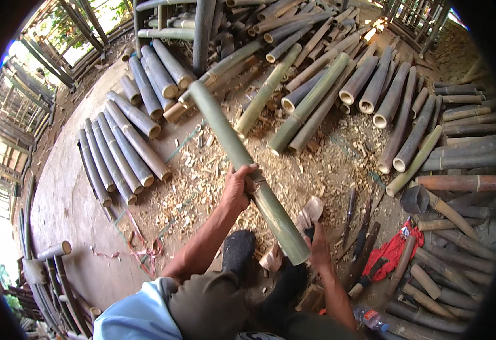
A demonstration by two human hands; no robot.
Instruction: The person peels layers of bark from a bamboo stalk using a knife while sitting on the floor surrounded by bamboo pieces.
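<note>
Left hand (238, 188) clasping the green bamboo pole (220, 127), steady its lower end beside the right hand (319, 250), whose grip is unclear

The dull-green, long, round bamboo pole (221, 127) shows brown at a node. Small, flat wood chips (194, 196) are pale tan; the crumpled cloth (394, 253), bright red; the draped fabric shirt (137, 314), light blue; the cloth trousers (211, 306), olive-brown; the thin, tangled string (155, 247), pink.

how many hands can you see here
2: the left hand grips the green bamboo pole around its middle; the right hand is just right of the pole's near end. No other hand shows.
</note>
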